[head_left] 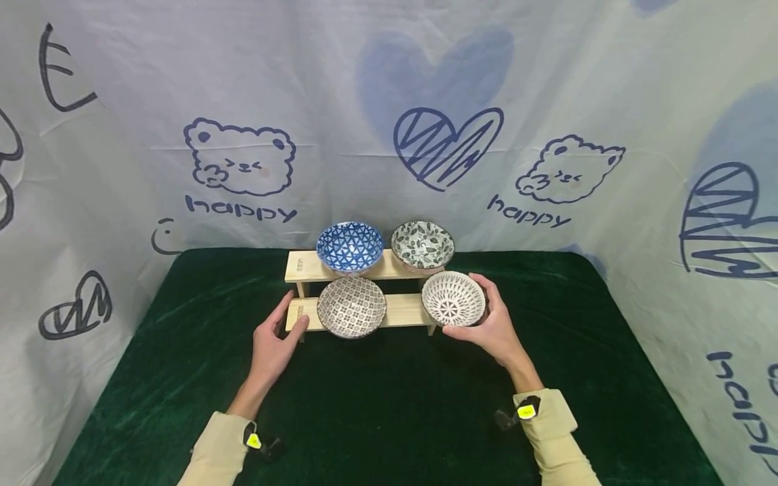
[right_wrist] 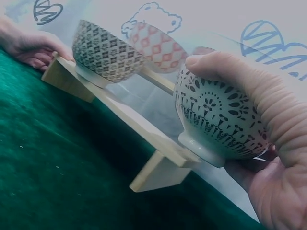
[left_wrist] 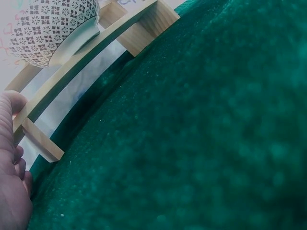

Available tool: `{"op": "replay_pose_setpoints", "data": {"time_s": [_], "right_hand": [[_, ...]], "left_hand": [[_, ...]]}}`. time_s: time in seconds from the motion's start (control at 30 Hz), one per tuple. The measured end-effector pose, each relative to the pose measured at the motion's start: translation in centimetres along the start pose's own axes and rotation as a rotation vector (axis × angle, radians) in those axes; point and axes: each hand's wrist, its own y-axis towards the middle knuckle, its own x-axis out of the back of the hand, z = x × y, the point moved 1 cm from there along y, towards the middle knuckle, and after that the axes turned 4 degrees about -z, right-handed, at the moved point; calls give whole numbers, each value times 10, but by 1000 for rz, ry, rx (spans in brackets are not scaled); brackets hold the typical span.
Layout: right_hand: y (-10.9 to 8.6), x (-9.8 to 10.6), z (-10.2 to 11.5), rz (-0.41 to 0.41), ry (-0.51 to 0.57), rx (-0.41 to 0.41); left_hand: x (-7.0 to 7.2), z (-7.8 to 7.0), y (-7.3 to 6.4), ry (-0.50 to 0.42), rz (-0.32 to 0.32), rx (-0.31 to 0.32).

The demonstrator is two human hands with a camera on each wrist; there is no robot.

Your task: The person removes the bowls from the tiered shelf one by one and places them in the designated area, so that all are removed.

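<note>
My right hand (head_left: pixel 495 331) grips a white bowl with a dark radial pattern (head_left: pixel 453 299), thumb at its near side and fingers round its far right side. In the right wrist view, the foot of this bowl (right_wrist: pixel 218 115) overlaps the right end of the lower shelf. At the other end, my left hand (head_left: pixel 271 347) holds the two-step wooden stand (head_left: pixel 404 310) between thumb and fingers; the left wrist view has the thumb (left_wrist: pixel 14 100) against the plank's edge. A brown-and-white checked bowl (head_left: pixel 351 307) sits on the lower step, between the hands.
On the upper step stand a blue-and-white triangle-patterned bowl (head_left: pixel 349 247) and a green leaf-patterned bowl (head_left: pixel 423 245). Dark green velvet cloth (head_left: pixel 389 418) covers the table. Behind the stand hangs a pale printed curtain (head_left: pixel 340 101), continuing round both sides.
</note>
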Motion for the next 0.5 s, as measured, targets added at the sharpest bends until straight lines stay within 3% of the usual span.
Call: {"op": "replay_pose_setpoints", "data": {"time_s": [0.5], "right_hand": [[6,27,-6,-146,-52,-35]], "left_hand": [[0,0,0,-3,18,15]]}}
